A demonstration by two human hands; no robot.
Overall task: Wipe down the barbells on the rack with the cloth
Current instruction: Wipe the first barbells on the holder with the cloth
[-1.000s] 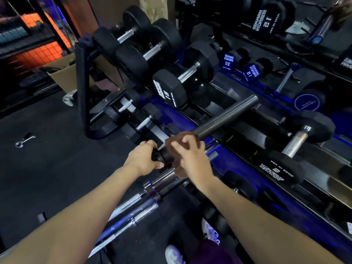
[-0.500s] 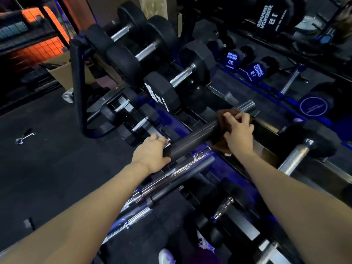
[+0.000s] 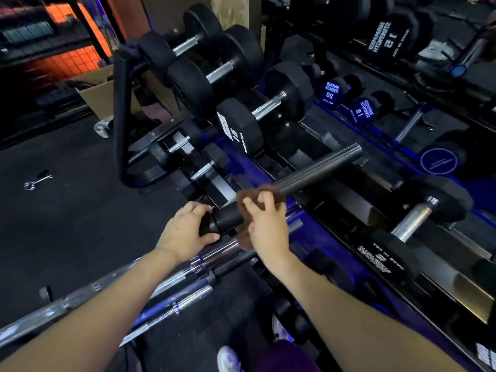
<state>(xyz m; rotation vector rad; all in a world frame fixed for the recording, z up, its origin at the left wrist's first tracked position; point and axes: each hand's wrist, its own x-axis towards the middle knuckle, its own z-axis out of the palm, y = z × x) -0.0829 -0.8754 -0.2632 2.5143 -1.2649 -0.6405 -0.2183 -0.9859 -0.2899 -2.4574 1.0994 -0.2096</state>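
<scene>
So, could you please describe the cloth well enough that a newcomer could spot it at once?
Start at the dumbbell rack, then find the dark barbell sleeve angling up across its front. The cloth is wrapped round that sleeve under the right hand: small, brown and soft, unlike the black rubber and bare metal around it.

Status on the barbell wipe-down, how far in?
Done: nothing can be confirmed clean. In hand: the right hand wraps the brown cloth around the dark bar sleeve near its collar, while the left hand grips the collar end. Left: the chrome bars lying below show no cloth on them.
</scene>
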